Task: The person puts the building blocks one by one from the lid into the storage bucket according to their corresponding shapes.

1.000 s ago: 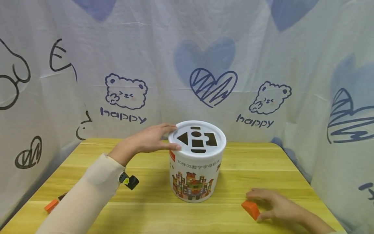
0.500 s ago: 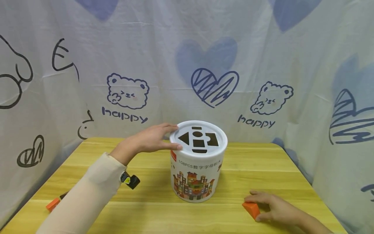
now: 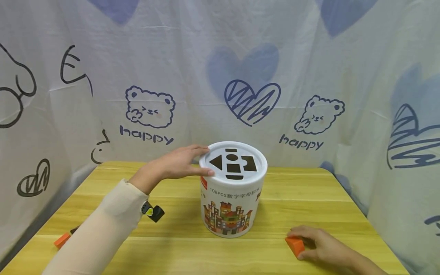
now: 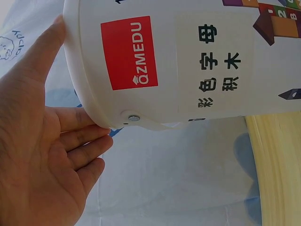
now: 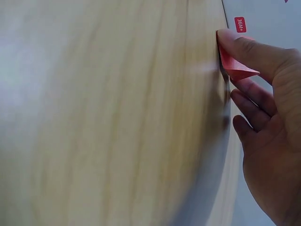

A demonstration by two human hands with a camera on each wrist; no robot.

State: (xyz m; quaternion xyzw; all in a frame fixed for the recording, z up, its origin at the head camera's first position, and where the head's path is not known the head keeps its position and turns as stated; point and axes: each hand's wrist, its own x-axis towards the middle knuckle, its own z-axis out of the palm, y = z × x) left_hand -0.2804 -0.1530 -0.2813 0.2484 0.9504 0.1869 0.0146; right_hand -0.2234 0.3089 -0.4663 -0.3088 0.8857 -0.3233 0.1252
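Observation:
A white round block bucket [image 3: 230,206] with a castle print stands upright mid-table. Its white lid [image 3: 214,153] has several shaped cut-outs, among them a triangle, a circle and a square. My left hand [image 3: 173,163] rests at the lid's left rim, thumb toward the front and fingers toward the back; in the left wrist view the fingers [image 4: 87,143] touch the rim and stay fairly straight. To the right of the bucket, my right hand [image 3: 323,246] pinches an orange triangular block [image 3: 294,245] at the table. The right wrist view has that block [image 5: 237,68] between thumb and fingers.
Another orange block [image 3: 62,240] lies at the table's left, with a dark piece beside it partly hidden by my left sleeve [image 3: 99,225]. The yellow wooden table [image 3: 165,244] meets a printed cloth [image 3: 203,114] behind and at both sides.
My right hand's fingers have closed in around the orange triangular block, which has barely moved. The left hand stays on the bucket's rim.

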